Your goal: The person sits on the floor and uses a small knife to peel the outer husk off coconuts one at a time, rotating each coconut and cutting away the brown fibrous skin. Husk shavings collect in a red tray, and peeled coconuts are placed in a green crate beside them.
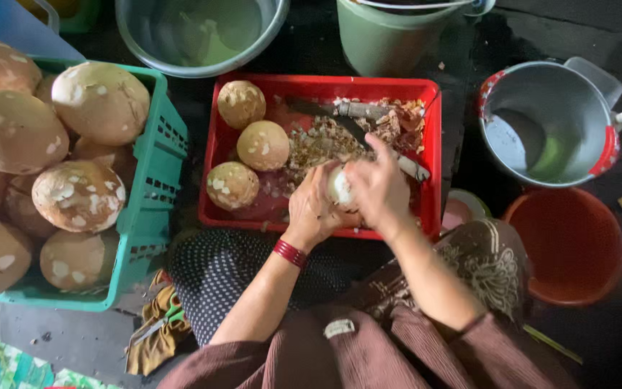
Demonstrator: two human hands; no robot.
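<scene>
While both hands meet over the red tray (217, 144), the left hand (312, 209) cups a pale peeled fruit (339, 189) and the right hand (379, 189) closes on it from the other side; three brown husked fruits (263, 145) lie in the tray beside a knife (358, 130); a green basket (154, 187) stands left.

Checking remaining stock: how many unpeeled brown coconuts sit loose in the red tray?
3: one at the back left, one in the middle, one at the front left of the red tray. Shavings may hide others.

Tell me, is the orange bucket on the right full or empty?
Empty: the orange bucket shows only its bare inner wall and bottom, nothing inside.
</scene>
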